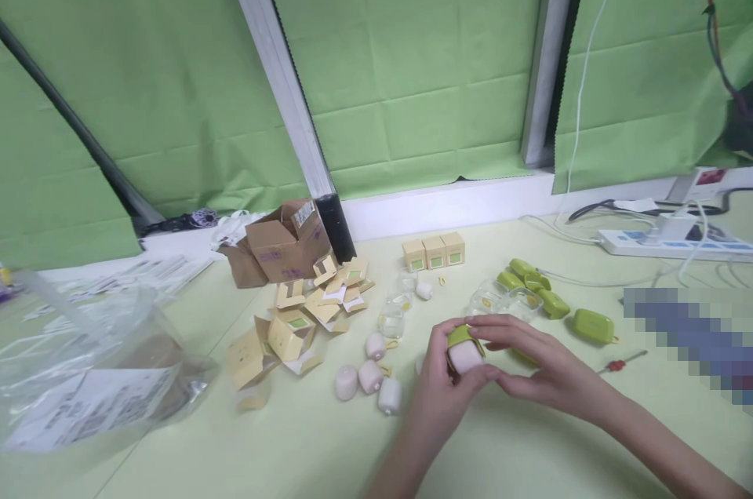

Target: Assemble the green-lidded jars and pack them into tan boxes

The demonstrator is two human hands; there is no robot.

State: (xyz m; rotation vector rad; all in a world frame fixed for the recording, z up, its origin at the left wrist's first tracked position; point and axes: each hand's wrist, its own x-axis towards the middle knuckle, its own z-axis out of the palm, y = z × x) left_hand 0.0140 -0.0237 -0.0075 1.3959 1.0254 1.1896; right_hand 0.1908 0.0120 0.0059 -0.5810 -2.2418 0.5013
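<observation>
My left hand (442, 373) is closed round a pale pink rounded earbud case (465, 356), gripping it from the left. A green cover (460, 335) sits over its upper part. From the right, the fingers of my right hand (532, 358) press on the green cover while the thumb touches near the lower edge of the case. Left of my hands, several pale pink and white rounded cases (370, 376) lie on the table, some with small yellow clips. Beyond my right hand are several green covers (553, 304) and clear plastic shells (491, 296).
Opened small cartons (294, 334) are heaped at centre left before a brown cardboard box (288, 244). Three closed small boxes (434, 252) stand at the back. A clear plastic bag (118, 366) lies at left. A power strip (671, 242) with cables and a red-handled tool (616, 365) are at right.
</observation>
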